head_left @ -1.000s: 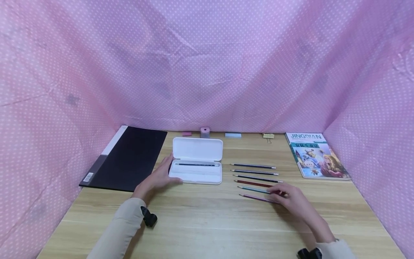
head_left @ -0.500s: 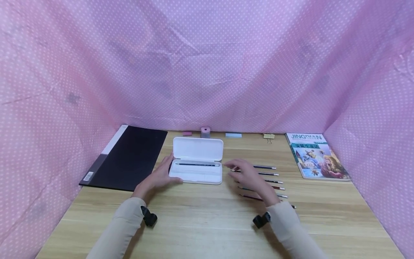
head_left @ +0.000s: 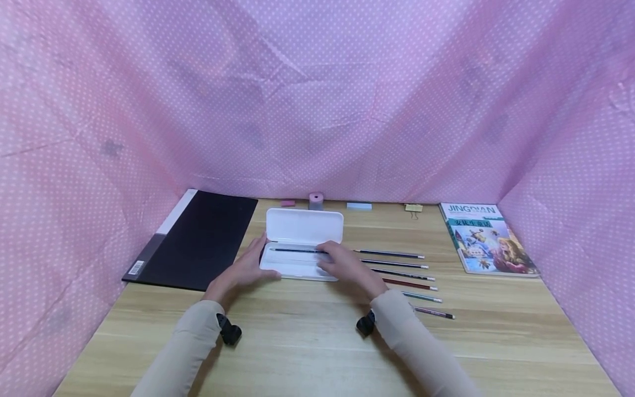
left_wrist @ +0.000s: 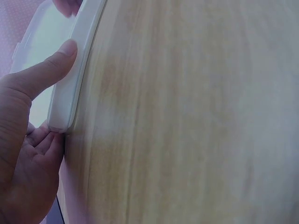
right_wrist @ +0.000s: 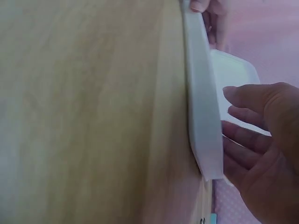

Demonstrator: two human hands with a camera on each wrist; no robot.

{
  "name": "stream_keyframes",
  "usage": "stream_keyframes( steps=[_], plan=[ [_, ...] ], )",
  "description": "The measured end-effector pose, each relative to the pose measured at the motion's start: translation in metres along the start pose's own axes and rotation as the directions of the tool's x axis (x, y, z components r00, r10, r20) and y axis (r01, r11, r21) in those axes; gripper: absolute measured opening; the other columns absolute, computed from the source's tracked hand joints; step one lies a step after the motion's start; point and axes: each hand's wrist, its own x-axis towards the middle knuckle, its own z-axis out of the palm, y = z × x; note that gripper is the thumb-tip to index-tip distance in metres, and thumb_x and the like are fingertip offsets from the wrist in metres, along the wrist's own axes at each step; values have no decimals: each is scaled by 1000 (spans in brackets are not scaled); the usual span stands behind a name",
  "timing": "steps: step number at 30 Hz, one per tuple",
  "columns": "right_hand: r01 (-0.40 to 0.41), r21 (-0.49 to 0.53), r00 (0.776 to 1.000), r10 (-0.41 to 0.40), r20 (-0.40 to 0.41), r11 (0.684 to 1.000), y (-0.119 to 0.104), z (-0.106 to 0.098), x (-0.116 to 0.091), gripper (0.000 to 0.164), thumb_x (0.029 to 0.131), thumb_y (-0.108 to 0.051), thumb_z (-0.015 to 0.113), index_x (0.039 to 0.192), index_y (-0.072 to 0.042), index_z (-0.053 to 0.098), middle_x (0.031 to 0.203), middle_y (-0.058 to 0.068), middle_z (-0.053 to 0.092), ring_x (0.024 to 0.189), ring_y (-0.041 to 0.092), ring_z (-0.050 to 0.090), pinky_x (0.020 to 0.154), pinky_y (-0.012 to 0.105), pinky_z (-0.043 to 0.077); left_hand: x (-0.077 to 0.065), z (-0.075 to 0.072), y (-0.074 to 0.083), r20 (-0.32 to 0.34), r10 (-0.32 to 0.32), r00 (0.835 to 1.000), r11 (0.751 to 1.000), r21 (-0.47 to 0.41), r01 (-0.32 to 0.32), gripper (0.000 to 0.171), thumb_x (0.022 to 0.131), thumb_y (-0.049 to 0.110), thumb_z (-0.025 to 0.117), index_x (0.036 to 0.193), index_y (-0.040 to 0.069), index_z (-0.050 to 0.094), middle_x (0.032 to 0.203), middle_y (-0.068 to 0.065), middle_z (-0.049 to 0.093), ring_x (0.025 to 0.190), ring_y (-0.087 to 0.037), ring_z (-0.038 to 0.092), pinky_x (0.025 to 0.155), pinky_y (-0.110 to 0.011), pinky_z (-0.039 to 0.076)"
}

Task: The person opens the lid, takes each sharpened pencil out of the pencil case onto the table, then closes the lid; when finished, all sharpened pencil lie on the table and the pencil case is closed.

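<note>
A white pencil case (head_left: 305, 227) stands with its lid up in the head view. One dark pencil (head_left: 295, 250) lies in its back compartment. My left hand (head_left: 245, 268) grips the case's left end, with the thumb (left_wrist: 65, 51) on its front edge and the fingers at the end. Over the case's right end is my right hand (head_left: 342, 264), its fingers loosely bent beside the pencil's end. In the right wrist view nothing shows between that thumb (right_wrist: 233, 95) and the fingers. Whether a fingertip touches the pencil is hard to tell.
Several pencils (head_left: 402, 274) lie in a row right of the case, partly under the right arm. A black folder (head_left: 208, 237) is at left, a book (head_left: 488, 240) at right. Along the back sit a pink-topped item (head_left: 316, 201), a pale blue block (head_left: 359, 206) and a binder clip (head_left: 413, 208).
My right hand has moved left from the row of pencils to over the case's right end. The pencils stay where they were, and my left hand keeps its hold on the case.
</note>
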Motion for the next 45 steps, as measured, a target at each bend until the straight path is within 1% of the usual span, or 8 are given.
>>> stream_keyframes(
  steps=[6,11,14,20,29,33,38,45],
  plan=[
    [-6,-57,999,8,34,998,-3,-1,5,32,94,-22,54,123,-11,57,119,2,57,112,14,51,96,33,40,1,-1,1,0,2,1000,1000,9,-2,127,59,59,77,149,13,1,135,-8,32,126,-23,29,107,-45,22],
    [23,-36,997,-21,70,999,-2,-3,10,25,90,-8,57,115,-7,61,99,2,63,92,13,56,84,30,46,0,-2,1,3,-5,1000,1000,8,5,126,60,56,79,149,11,1,141,-10,27,130,-23,25,108,-46,20],
    [54,-17,995,-53,83,998,-1,-4,13,26,88,-3,58,114,-3,61,92,4,63,86,14,56,80,31,46,-1,-2,1,9,-17,1000,1000,20,17,126,61,56,78,149,10,1,143,-10,25,131,-23,23,109,-46,19],
    [57,1,993,-57,102,998,0,-4,14,22,87,-1,59,107,-4,66,93,2,63,86,12,55,81,30,46,-3,-1,2,15,-27,1000,999,41,26,125,62,56,77,148,8,1,147,-13,20,134,-27,20,108,-49,18],
    [29,65,997,-34,70,997,2,-6,12,19,86,-3,61,103,-8,69,96,0,65,91,11,57,83,29,46,-2,-2,1,6,-11,1000,999,36,11,126,60,58,77,148,8,3,141,-10,28,130,-23,25,108,-46,19],
    [3,99,999,-8,48,995,1,-12,5,18,87,-6,61,103,-12,69,97,-2,64,92,12,56,84,31,46,-2,-2,1,3,-9,1000,999,42,9,128,59,62,76,148,8,2,143,-11,26,131,-24,24,108,-46,19],
    [-23,139,1000,24,-9,990,3,-25,-13,18,87,-9,62,102,-17,69,92,-6,62,85,9,55,76,28,47,-2,-2,2,4,-10,1000,999,47,10,126,60,60,76,148,9,2,145,-12,23,133,-25,22,108,-47,19],
    [52,177,993,-32,-114,983,20,-42,-44,20,86,-7,63,103,-16,69,95,-5,64,82,10,56,70,26,49,-2,-2,3,8,-14,1000,999,40,14,123,62,55,78,149,9,3,141,-12,27,130,-26,27,108,-47,20]
  ],
)
